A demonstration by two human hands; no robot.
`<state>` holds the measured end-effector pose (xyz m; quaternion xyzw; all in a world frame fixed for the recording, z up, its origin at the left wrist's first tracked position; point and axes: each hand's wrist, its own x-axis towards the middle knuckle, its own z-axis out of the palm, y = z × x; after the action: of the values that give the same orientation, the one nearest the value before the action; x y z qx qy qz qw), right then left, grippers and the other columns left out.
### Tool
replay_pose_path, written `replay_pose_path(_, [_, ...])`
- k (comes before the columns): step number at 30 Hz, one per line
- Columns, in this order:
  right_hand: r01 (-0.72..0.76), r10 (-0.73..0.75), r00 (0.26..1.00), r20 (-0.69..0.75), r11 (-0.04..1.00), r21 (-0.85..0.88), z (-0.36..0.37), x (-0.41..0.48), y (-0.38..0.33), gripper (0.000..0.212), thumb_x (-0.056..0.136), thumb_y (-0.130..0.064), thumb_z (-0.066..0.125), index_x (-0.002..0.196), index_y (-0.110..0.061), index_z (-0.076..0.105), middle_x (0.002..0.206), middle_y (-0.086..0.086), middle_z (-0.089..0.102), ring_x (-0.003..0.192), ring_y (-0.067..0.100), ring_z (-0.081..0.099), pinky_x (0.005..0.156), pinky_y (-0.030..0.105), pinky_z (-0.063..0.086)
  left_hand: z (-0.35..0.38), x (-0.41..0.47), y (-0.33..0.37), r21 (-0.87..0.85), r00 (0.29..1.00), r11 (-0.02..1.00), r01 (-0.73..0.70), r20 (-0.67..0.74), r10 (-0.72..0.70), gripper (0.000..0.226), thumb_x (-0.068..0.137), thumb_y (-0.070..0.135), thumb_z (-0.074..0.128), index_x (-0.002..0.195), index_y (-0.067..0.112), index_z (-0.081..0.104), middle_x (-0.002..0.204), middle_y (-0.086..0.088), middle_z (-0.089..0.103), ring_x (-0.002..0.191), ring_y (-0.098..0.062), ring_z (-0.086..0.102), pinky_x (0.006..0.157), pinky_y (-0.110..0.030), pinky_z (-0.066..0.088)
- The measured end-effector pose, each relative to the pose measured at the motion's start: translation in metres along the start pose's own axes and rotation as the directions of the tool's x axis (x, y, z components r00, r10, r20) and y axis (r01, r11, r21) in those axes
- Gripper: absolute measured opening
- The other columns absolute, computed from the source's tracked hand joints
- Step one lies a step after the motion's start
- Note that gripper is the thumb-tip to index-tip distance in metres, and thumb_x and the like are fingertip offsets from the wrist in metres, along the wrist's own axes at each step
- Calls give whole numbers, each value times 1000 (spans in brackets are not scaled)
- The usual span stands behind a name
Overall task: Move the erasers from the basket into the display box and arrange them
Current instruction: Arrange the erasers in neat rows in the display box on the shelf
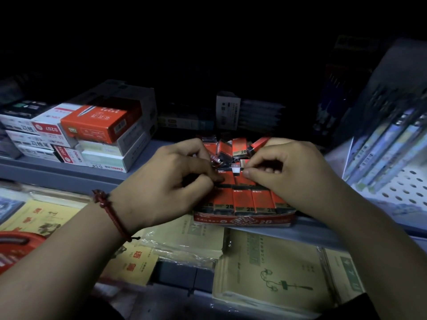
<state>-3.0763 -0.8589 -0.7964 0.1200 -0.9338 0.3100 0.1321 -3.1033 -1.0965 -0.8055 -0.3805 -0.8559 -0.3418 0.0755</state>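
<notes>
Erasers in red-and-black paper sleeves [242,202] fill the low red cardboard display box [245,221], long axes front to back, a loose heap [233,146] behind. Equally near, the left hand [171,179] and right hand [284,174] each pinch a second-row eraser [231,179], fingertips nearly meeting.

place: stationery shop | evid: shelf [57,172] w/ pen boxes [99,125], wrapped notebks [270,269], erasers [242,199] in display box [245,221], pegboard [402,188]
</notes>
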Motion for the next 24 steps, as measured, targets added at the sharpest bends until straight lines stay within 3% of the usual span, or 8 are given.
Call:
replay_pose_path(4, [-33,30,997,74,998,50,-1,2,-3,8,86,-25,77,79,-29,79,70,-10,70,68,6,64,60,18,50,0,-2,-1,-33,1000,999,10,-25,-11,40,90,35,44,97,22,81,101,9,59,91,-10,64,74,-15,47])
replay_pose_path(8, [-47,32,988,152,994,99,2,4,-7,9,90,-25,74,85,-32,79,76,-11,73,71,8,68,66,25,54,2,-4,-3,-72,999,997,24,-41,-27,38,90,34,46,97,20,81,100,11,61,91,-10,65,74,-12,45])
replay_pose_path(12, [-59,40,985,169,992,108,1,3,-7,11,93,-25,70,91,-32,78,78,-18,72,76,0,67,65,14,50,3,-7,-3,-81,997,995,50,-51,-54,30,90,33,53,98,23,80,98,9,61,90,-11,65,74,-18,50])
replay_pose_path(16, [-18,26,999,-48,987,161,4,-8,-6,14,93,-20,68,89,-29,78,78,-8,72,77,12,66,70,29,52,4,-11,0,-84,950,976,202,-226,-216,4,92,24,68,92,28,68,87,5,63,80,-10,65,73,-33,55])
replay_pose_path(18, [48,-42,980,-192,999,24,2,-13,-5,14,91,-17,67,86,-25,75,76,-9,67,78,12,61,70,31,48,5,-14,2,-160,909,935,317,-229,-348,11,92,25,70,92,27,59,78,1,67,69,-14,68,66,-44,57])
replay_pose_path(21, [43,-55,959,-280,998,-50,0,-19,-1,12,90,-11,66,86,-21,72,80,-10,59,78,10,57,68,25,46,5,-19,6,-188,888,900,394,-177,-425,14,93,37,67,96,27,58,73,1,70,59,-12,68,55,-36,54])
replay_pose_path(24, [-27,9,952,-307,998,-54,3,-19,3,9,89,-15,67,91,-22,71,84,-11,57,79,7,55,70,21,44,7,-14,-2,-122,889,929,350,-271,-370,6,96,29,65,100,25,65,76,4,70,68,-8,67,63,-22,52])
